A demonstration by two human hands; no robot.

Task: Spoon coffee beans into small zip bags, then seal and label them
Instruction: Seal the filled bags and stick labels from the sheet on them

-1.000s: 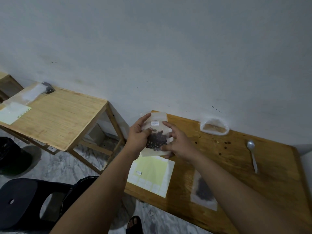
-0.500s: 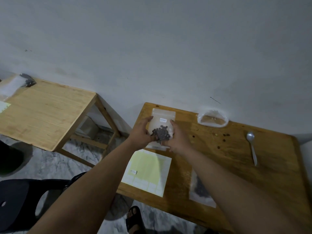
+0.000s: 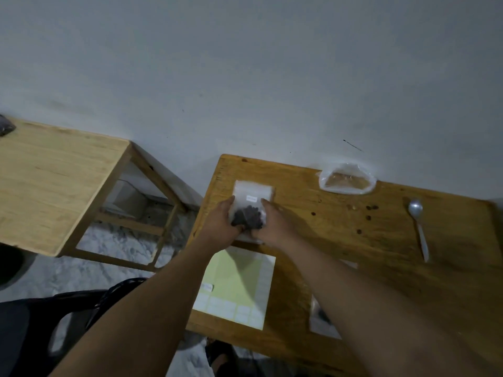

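A small clear zip bag [image 3: 253,194] with dark coffee beans in its lower half and a white label on its front lies near the far left corner of the darker wooden table [image 3: 340,240]. My left hand [image 3: 221,225] grips its left side and my right hand [image 3: 273,224] its right side. A yellow-green label sheet [image 3: 239,284] lies nearer me. Another filled zip bag [image 3: 319,319] is partly hidden under my right forearm. A white plastic spoon [image 3: 419,229] rests at the right. An open plastic bag [image 3: 347,182] sits by the wall.
Loose beans [image 3: 367,213] are scattered between the open bag and the spoon. A lighter wooden table [image 3: 54,186] stands to the left across a gap, with a dark item [image 3: 5,127] at its far edge. A black chair [image 3: 54,322] is at lower left.
Both hands have lowered the labelled bag from in front of me down onto the far left part of the table. The view has shifted right.
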